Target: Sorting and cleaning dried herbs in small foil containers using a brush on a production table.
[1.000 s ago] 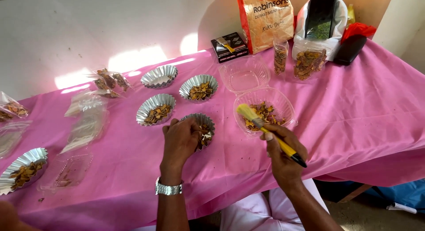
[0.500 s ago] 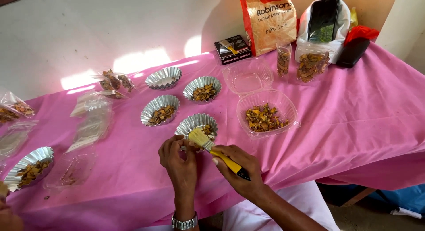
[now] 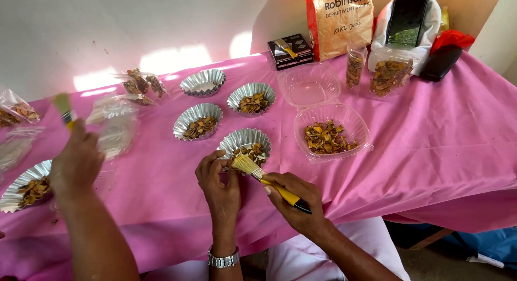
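Right now our right hand [image 3: 299, 203] is closed around the yellow handle of a small brush [image 3: 269, 180], fingers wrapped firm, bristles angled up toward the nearest foil cup [image 3: 245, 142]. Our left hand [image 3: 218, 181] sits just beside those bristles, fingertips pinched together at the cup's near rim; whether they have hold of a small piece we cannot tell. That cup holds brownish dried pieces and serves as our landmark: to its right lies the clear plastic clamshell [image 3: 331, 133] with more pieces, behind it stand two more filled foil cups [image 3: 198, 121] and an empty one [image 3: 203, 82]. Far left of it, another person's hand [image 3: 75, 162] lifts a second brush [image 3: 64, 110]. To brush well, we judge that light, short strokes over the cup would keep loosened bits off the pink tablecloth [image 3: 431, 141].
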